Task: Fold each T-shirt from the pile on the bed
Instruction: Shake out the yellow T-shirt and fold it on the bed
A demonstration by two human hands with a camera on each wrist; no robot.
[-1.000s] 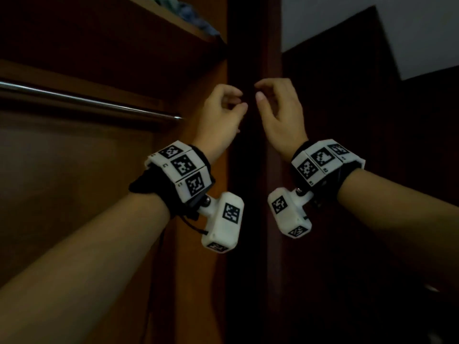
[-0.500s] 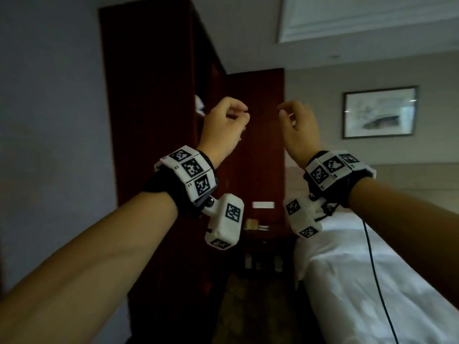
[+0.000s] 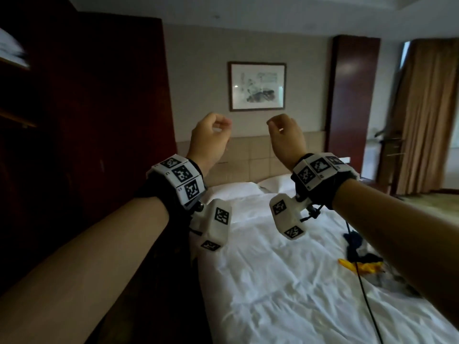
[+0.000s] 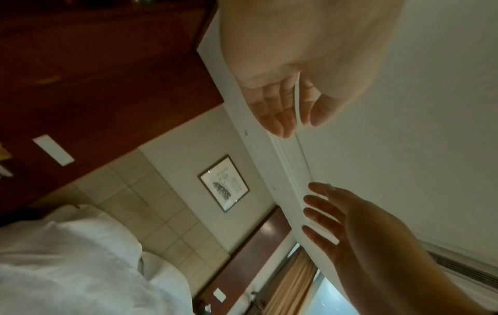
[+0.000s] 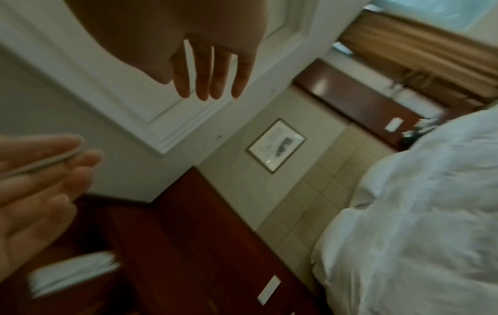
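A small pile of T-shirts point(image 3: 357, 263), blue, yellow and grey, lies on the right side of the white bed point(image 3: 270, 289), partly hidden behind my right forearm. Both hands are raised in the air above the bed's head end, far from the pile. My left hand point(image 3: 211, 137) is empty, with relaxed fingers point(image 4: 280, 115) held close together. My right hand point(image 3: 285, 139) is also empty, and its fingers point(image 5: 210, 76) hang loosely extended. In each wrist view the other hand appears too: the right hand point(image 4: 339, 221) and the left hand point(image 5: 40, 183).
A dark wooden wardrobe point(image 3: 87, 120) stands close on the left of the bed. Two white pillows point(image 3: 238, 192) lie under a framed picture point(image 3: 257, 86). A black cable point(image 3: 367, 301) runs across the sheet. Brown curtains point(image 3: 427, 115) hang at the far right.
The view has swung right, from the wardrobe interior to the bed. Both hands stayed raised, drifted apart, and their pinched fingers loosened.
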